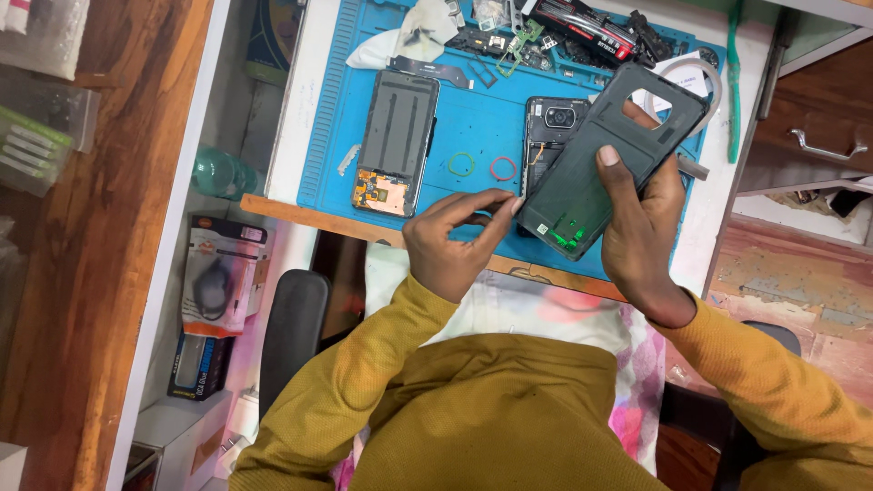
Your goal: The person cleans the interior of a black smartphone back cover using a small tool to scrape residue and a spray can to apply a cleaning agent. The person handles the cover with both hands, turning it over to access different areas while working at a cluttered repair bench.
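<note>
Item one, as I log it from my remote view: the dark phone back cover (591, 182), with its camera cut-out uppermost, held tilted above the blue work mat (473, 127) at the table's (300, 100) near right edge. My right hand (641, 227) has its fingers clamped around the cover, thumb pressed on its inner face. My left hand (455, 241) sits just beside the cover's lower left edge, fingers pinched together at that rim; whether they hold anything small I cannot tell. Partly hidden behind the cover lies an opened phone body (550, 136). Left of it lies a display frame (396, 141), face down, then a green ring (461, 165) and a red ring (503, 169) near each other. Loose parts and a white cloth (409, 36) crowd the mat's far edge.
</note>
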